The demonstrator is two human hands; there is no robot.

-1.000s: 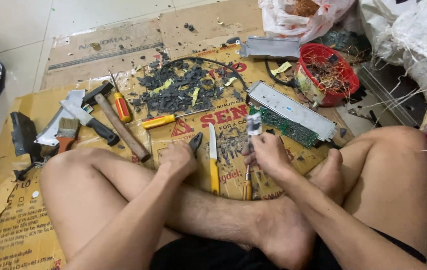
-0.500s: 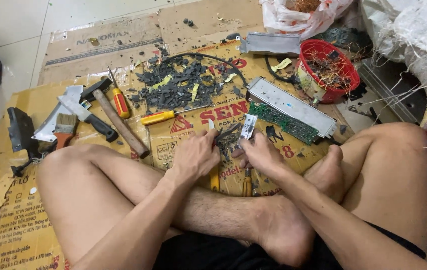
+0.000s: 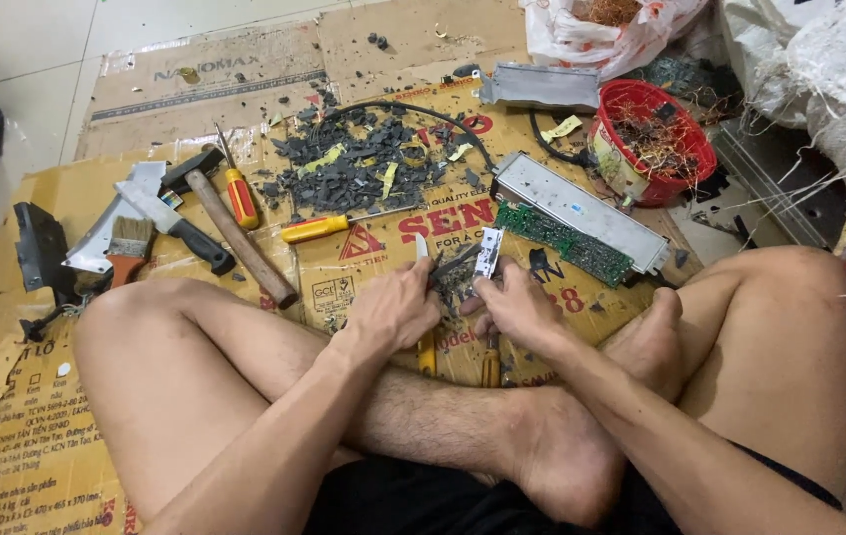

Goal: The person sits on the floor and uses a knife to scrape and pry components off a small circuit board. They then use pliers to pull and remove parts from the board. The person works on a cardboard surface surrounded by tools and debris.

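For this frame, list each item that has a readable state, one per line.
Left hand: closed around a dark part.
Right hand: gripping a small white component, held upright.
Long grey metal casing: opened, green circuit board exposed beside it.
Red plastic basket: upright, filled with tangled wire.
Wooden-handled hammer: lying flat, untouched.
Yellow-handled screwdriver: lying flat on the cardboard.
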